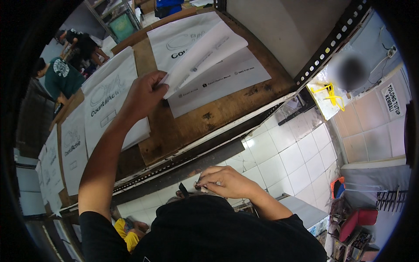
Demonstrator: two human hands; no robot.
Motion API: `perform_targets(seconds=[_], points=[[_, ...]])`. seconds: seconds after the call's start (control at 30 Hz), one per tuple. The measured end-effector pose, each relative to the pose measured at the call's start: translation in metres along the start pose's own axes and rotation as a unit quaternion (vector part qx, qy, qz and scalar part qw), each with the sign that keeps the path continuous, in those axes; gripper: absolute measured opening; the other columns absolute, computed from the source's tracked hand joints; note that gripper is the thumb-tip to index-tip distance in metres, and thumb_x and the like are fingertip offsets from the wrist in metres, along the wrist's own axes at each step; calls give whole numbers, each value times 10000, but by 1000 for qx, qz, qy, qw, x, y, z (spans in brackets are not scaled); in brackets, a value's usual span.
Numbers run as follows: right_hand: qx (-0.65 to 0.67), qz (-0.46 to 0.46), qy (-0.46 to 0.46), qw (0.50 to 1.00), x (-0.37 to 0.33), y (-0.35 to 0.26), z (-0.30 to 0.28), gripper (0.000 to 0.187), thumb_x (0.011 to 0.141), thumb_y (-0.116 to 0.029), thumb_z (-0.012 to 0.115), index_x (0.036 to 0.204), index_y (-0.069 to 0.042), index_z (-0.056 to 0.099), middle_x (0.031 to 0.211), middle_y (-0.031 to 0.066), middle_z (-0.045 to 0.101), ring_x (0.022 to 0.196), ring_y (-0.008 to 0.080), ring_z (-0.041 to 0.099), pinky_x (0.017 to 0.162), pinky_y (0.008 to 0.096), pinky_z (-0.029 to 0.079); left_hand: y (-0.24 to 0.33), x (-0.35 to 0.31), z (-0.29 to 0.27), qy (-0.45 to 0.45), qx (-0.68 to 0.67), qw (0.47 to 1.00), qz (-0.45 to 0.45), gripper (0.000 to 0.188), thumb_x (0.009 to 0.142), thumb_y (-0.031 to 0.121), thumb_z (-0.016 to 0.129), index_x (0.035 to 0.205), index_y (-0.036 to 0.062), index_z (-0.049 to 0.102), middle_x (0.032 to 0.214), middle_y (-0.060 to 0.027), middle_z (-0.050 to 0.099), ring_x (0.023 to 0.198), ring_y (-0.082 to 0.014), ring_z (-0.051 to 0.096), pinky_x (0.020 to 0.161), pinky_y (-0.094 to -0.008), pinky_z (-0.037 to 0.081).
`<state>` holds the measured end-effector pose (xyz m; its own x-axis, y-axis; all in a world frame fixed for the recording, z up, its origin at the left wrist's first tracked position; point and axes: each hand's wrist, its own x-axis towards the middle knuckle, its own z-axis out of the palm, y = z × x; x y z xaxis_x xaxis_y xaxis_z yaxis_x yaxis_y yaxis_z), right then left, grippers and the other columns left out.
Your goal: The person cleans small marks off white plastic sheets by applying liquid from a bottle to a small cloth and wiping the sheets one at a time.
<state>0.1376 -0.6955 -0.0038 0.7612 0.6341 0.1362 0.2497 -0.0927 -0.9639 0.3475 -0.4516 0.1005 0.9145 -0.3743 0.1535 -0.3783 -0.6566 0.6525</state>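
My left hand (pixel 142 94) reaches over the wooden table and pinches the edge of a thin white printed sheet (pixel 207 54). The sheet is lifted and folded back, so its print shows faintly through. Beneath it lies another part or layer of white printed material (pixel 227 85), flat on the wood; which of the two I cannot tell. Close to my chest, my right hand (pixel 229 182) is closed with fingers and thumb together. Something small and partly dark shows at its fingertips, too small to name.
More white printed sheets (pixel 109 94) lie along the wooden table (pixel 214 115) to the left. A perforated metal post (pixel 323 52) rises at the far right corner. People are at the back left, one in a green shirt (pixel 65 76). A red chair (pixel 358 222) stands at the lower right.
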Motion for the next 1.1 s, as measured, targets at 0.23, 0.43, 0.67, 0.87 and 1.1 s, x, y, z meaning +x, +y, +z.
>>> perform_targets(seconds=[0.23, 0.43, 0.67, 0.87, 1.1], points=[[4, 17, 1, 1000, -2, 2, -2, 212, 918, -25, 619, 1093, 5, 735, 1083, 156, 697, 985, 348, 683, 873, 416, 541, 10, 5, -2, -30, 1, 998, -47, 312, 917, 96, 669, 1192, -51, 659, 990, -166, 741, 896, -179, 698, 852, -326, 526], [6, 11, 6, 1000, -3, 5, -5, 219, 914, -30, 624, 1099, -1, 736, 1088, 157, 697, 992, 348, 684, 878, 417, 542, 10, 6, -3, -40, -26, 997, -53, 301, 930, 79, 658, 1197, -61, 655, 1038, -137, 741, 905, -151, 680, 856, -314, 521], [7, 5, 7, 1000, 0, 8, -7, 221, 915, -39, 630, 1107, -4, 734, 1098, 156, 697, 993, 343, 685, 874, 415, 547, 9, 6, -4, -48, -49, 995, -71, 288, 929, 68, 658, 1186, -62, 653, 1012, -115, 731, 866, -135, 653, 837, -308, 516], [13, 5, 6, 1000, 0, 10, -11, 217, 925, -38, 619, 1106, -4, 734, 1096, 152, 698, 974, 326, 694, 838, 400, 560, 14, 7, -4, -44, -5, 997, -56, 290, 933, 84, 655, 1183, -65, 652, 993, -120, 727, 868, -138, 656, 825, -311, 518], [17, -7, 9, 1000, 1, 11, -12, 221, 925, -35, 619, 1111, -2, 733, 1090, 153, 698, 963, 326, 697, 840, 402, 561, 15, 4, -5, -30, 13, 998, -47, 272, 933, 117, 651, 1157, -36, 673, 950, -99, 720, 857, -148, 650, 824, -329, 509]])
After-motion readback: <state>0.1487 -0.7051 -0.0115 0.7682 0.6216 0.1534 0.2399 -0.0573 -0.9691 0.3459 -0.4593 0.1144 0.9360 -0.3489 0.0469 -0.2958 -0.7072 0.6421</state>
